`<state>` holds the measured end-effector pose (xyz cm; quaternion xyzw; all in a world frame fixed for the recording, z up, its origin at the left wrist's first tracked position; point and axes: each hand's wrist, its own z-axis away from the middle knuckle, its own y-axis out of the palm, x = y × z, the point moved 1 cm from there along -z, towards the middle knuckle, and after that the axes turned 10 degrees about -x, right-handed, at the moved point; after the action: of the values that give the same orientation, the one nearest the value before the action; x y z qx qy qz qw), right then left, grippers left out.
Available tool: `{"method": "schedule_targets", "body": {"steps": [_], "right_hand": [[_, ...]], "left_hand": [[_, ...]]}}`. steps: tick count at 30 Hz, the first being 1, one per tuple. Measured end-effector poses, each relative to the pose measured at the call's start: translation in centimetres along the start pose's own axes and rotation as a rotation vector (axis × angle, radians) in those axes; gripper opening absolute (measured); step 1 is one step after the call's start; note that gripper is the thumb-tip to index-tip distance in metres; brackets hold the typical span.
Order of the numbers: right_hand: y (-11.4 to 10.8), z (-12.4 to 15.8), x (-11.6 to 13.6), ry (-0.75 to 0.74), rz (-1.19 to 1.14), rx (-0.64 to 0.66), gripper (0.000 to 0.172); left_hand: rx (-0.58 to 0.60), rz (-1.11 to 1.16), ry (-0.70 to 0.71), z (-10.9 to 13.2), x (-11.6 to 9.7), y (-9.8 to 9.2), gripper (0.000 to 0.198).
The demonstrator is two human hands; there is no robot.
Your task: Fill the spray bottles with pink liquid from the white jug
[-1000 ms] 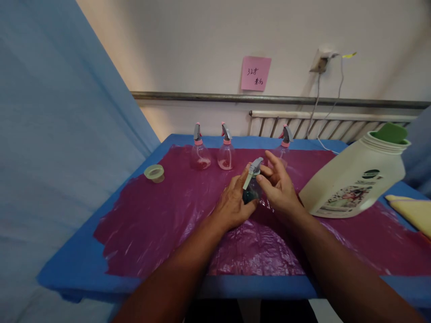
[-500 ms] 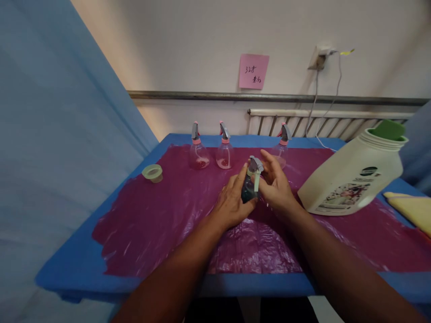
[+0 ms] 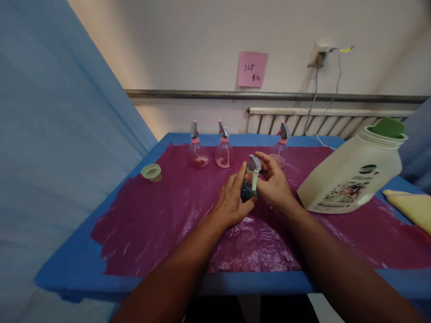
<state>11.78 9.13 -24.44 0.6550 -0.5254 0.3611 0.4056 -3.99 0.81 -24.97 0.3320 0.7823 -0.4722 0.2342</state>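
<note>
A small spray bottle with dark liquid [image 3: 248, 193] stands upright on the purple plastic sheet [image 3: 151, 224], its grey and pale green spray head turned toward me. My left hand [image 3: 233, 197] is wrapped round the bottle's body from the left. On the right side my right hand [image 3: 273, 181] grips the collar under the spray head, thumb in front, other fingers curled behind and partly hidden. Two spray bottles with pink collars, one at the left [image 3: 198, 154] and one beside it [image 3: 223, 154], stand behind my hands; a third [image 3: 279, 152] is behind my right hand.
A large cream jug [image 3: 350, 175] with a green piece in its mouth stands tilted at the right. A small pale green cup [image 3: 152, 172] sits at the left. A folded yellow cloth [image 3: 409, 206] lies at the right edge. Behind the table are a radiator [image 3: 286, 117] and cables.
The fingers of my right hand have shifted slightly left and closed in on the bottle's collar. My left hand keeps its hold on the bottle.
</note>
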Motion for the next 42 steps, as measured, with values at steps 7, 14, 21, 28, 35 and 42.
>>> {"method": "schedule_targets", "body": {"steps": [7,14,21,28,35,42], "right_hand": [[-0.5,0.4,0.7,0.048,-0.071,0.089,0.075],[-0.6,0.0,0.5,0.001,-0.061,0.025,0.058],[-1.2,-0.7,0.1,-0.031,-0.031,-0.087,0.075],[-2.7,-1.1,1.4,-0.082,0.210,-0.056,0.060],[-4.6,-2.4,3.5,-0.144,0.363,0.124,0.051],[-2.6,-9.5,3.1,-0.260,0.469,-0.164,0.059]], "left_hand": [[0.012,-0.006,-0.003,-0.1,0.1,0.0,0.122],[0.008,0.004,0.008,-0.1,0.3,0.3,0.126],[0.006,0.017,0.011,0.1,0.8,0.8,0.117],[0.053,-0.103,-0.051,0.0,0.5,0.5,0.096],[0.019,-0.149,-0.042,0.0,0.4,0.8,0.088],[-0.083,-0.205,-0.068,0.2,0.4,0.3,0.034]]}}
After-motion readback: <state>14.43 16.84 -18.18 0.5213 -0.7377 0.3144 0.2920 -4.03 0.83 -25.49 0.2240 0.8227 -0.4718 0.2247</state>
